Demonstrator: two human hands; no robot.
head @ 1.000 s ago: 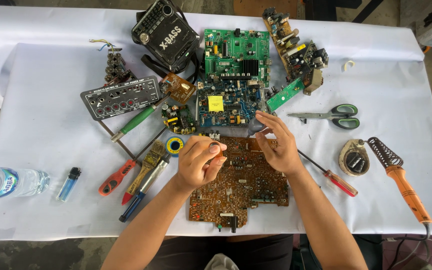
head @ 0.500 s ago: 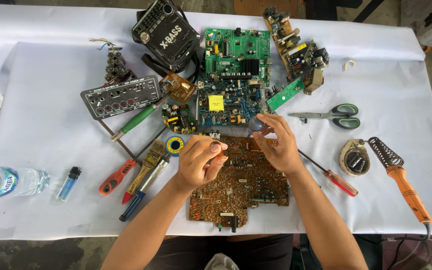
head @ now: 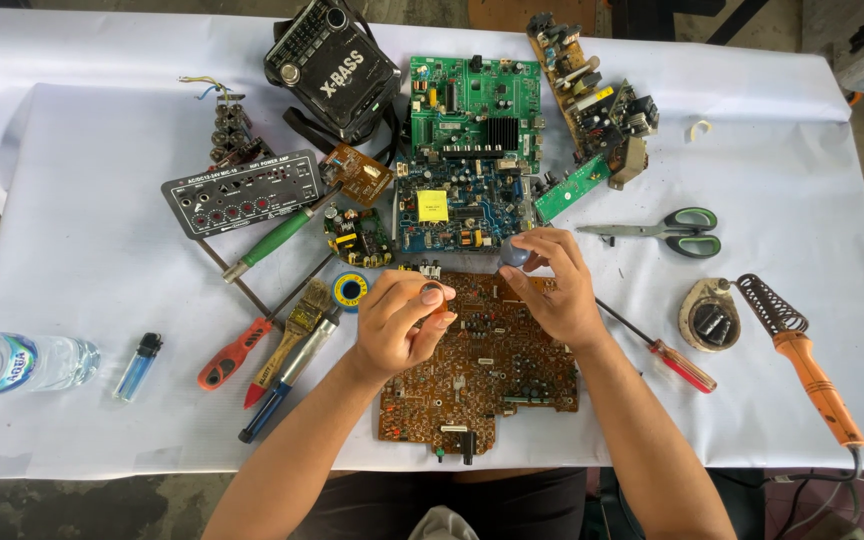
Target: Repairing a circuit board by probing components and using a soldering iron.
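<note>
**Both hands over the brown board**

Far left on the white surface, a water bottle lies on its side, a blue lighter just beside it. Moving in: a black panel, a green-handled screwdriver, then a red screwdriver and a brush fanned out together.

Now the centre. The left hand is curled narrow, thumb and fingertips pinching a small dark round part over the top edge of the brown board. That board lies flat, directly under both hands. The right hand is cupped, fingers closed loosely around a small greyish piece at the board's upper corner.

The board looks light, stiff and thin, its face crowded with fragile components; by my reckoning the bare edges are the place to grip it, not the studded middle. The small part looks tiny and easy to drop.

Further right: scissors, another red screwdriver, and an orange soldering iron.
</note>
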